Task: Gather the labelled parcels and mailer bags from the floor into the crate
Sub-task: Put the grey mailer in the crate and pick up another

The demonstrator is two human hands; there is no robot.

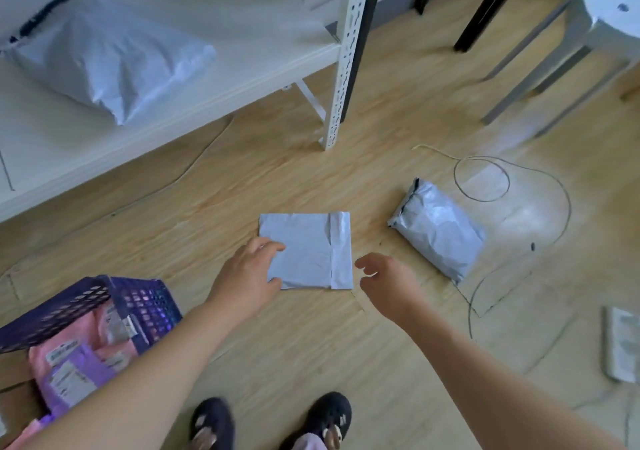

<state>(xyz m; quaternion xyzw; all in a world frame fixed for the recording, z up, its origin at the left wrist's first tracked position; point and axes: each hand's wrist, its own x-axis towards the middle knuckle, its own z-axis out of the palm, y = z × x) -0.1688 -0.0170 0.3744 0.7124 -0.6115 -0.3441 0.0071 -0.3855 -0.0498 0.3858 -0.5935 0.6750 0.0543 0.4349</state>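
Note:
A flat grey mailer bag (311,248) lies on the wood floor in the middle of the view. My left hand (247,274) rests on its left edge, fingers spread, not gripping it. Just right of the bag my right hand (384,276) hovers with its fingers curled and apart, holding nothing. A plump grey mailer bag (438,229) lies on the floor further right. The purple crate (145,306) stands at the lower left, holding pink and purple labelled parcels (74,370).
A white shelf unit (341,58) stands at the back left with a large grey bag (110,58) on its low shelf. A white stool (602,16) is at the top right. A thin cable (485,179) loops on the floor. A white packet (623,345) lies at the right edge.

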